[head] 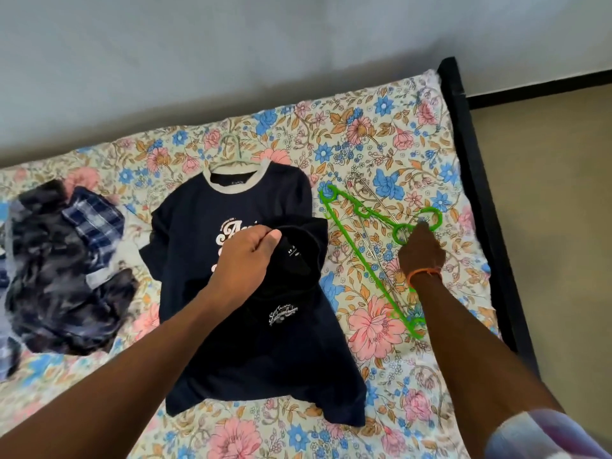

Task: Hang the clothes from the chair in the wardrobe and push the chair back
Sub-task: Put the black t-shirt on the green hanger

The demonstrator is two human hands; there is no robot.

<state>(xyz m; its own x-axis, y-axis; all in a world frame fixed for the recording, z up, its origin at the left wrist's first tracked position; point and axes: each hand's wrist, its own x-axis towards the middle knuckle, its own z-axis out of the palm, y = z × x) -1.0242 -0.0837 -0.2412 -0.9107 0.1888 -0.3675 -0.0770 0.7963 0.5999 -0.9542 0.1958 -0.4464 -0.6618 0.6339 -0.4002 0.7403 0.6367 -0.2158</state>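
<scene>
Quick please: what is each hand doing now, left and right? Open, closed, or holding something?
Left hand: closed, pinching the collar of the black shirt.
Right hand: fingers on the green hanger near its hook; grip cannot be told.

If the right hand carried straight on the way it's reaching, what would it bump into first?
The right hand already reaches the hook end of the green hanger. Past that loop lies only the floral bedsheet, then apparently the dark bed frame.

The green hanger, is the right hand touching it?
Touching. In the head view, the right hand reaches onto the green hanger lying on the floral bedsheet, its fingertips overlapping the neck just below the hook with no gap visible.
</scene>
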